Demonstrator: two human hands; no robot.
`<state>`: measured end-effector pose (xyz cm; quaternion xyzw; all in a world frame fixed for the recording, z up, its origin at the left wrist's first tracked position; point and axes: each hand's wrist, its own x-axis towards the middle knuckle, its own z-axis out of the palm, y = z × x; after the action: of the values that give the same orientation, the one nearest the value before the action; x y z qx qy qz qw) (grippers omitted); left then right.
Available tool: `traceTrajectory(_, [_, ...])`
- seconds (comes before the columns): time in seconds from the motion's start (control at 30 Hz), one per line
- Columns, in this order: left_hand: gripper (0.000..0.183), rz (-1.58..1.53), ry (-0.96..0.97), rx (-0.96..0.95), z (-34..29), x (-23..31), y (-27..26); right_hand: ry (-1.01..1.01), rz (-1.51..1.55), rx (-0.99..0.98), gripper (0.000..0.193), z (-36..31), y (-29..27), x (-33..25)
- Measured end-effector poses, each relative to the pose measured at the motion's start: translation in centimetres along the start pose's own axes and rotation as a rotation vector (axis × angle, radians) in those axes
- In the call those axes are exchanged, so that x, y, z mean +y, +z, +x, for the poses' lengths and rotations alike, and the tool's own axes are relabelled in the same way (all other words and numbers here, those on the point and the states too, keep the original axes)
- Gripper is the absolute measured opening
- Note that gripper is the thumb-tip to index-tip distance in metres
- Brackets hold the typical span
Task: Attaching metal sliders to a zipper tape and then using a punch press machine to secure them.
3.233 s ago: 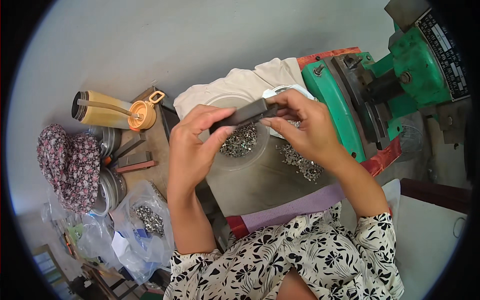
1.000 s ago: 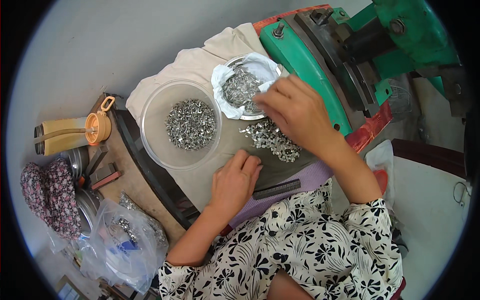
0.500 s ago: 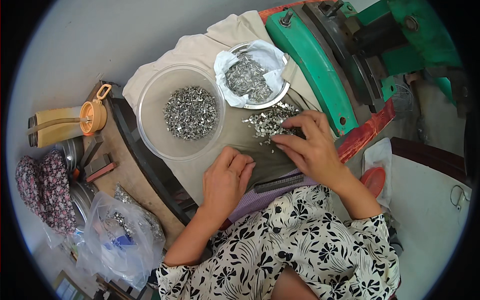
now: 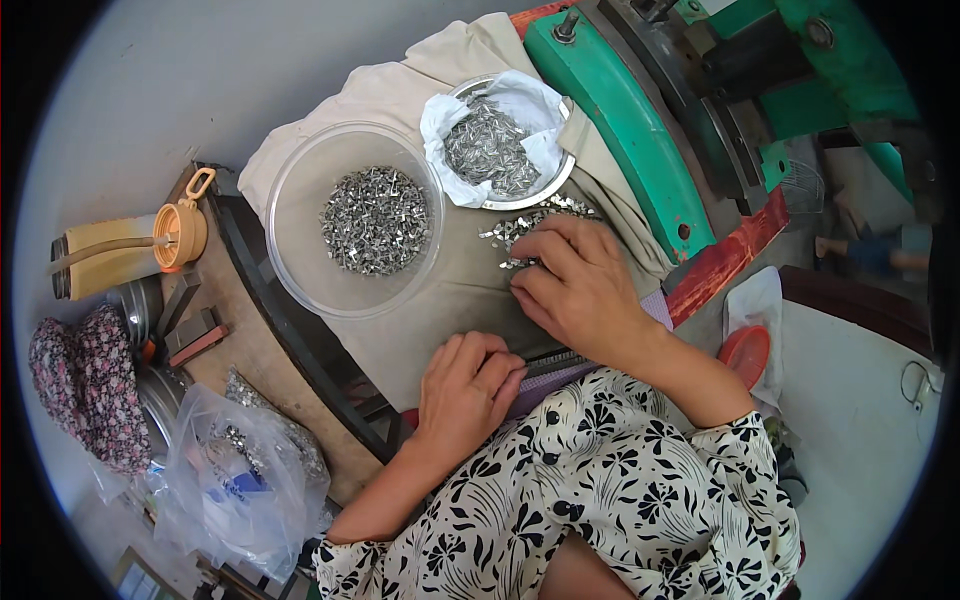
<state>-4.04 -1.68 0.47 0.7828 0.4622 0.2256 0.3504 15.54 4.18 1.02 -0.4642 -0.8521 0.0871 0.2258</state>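
My right hand is closed, thumb and index fingertip drawn together at the near-left edge of a loose pile of small shiny metal pieces. Whatever sits between those fingertips is too small to make out, and the hand covers part of the pile. Closer to my lap, my left hand is curled with its fingertips pressed together beside the left end of a dark ridged strip. Whether it grips the strip or a small piece is hidden. The strip lies on purple cloth, partly behind my right hand.
A clear round tub holds small metal parts. Behind the pile stands a metal bowl lined with white cloth, full of slim metal pieces. A green machine borders the right. Plastic bags and an orange-lidded bottle are leftward.
My left hand has moved nearer to me and slightly right, to the strip's end. The right hand has shifted left across the pile's near edge, its fingers drawn closer together.
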Motion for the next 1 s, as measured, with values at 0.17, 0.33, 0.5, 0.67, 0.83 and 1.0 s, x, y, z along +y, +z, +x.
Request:
traceTrajectory(0.17, [0.015, -0.006, 0.039, 0.041, -0.5, -0.4, -0.1, 0.035, 0.105, 0.118, 0.022, -2.3, -1.1, -0.8])
traceTrajectory(0.33, [0.018, 0.039, 0.062, -0.001, -1.0, -0.4, -0.4, -0.039, 0.145, 0.056, 0.020, -5.5, -1.1, -2.2])
traceTrajectory(0.5, [0.020, 0.062, 0.054, 0.017, -1.4, -0.4, 0.0, -0.088, 0.125, -0.006, 0.026, -7.0, -0.2, -2.6])
traceTrajectory(0.67, [0.027, 0.056, 0.045, -0.002, -1.6, -0.4, -0.1, 0.047, 0.123, 0.077, 0.026, -5.9, -1.1, -1.1])
traceTrajectory(0.83, [0.033, 0.081, 0.040, 0.044, -1.6, -0.5, 0.6, 0.158, 0.079, 0.079, 0.022, -4.0, -1.2, 0.6])
traceTrajectory(1.0, [0.034, 0.107, 0.084, 0.057, -0.9, -0.2, 1.3, 0.147, 0.030, 0.074, 0.016, -3.2, -0.4, -0.3])
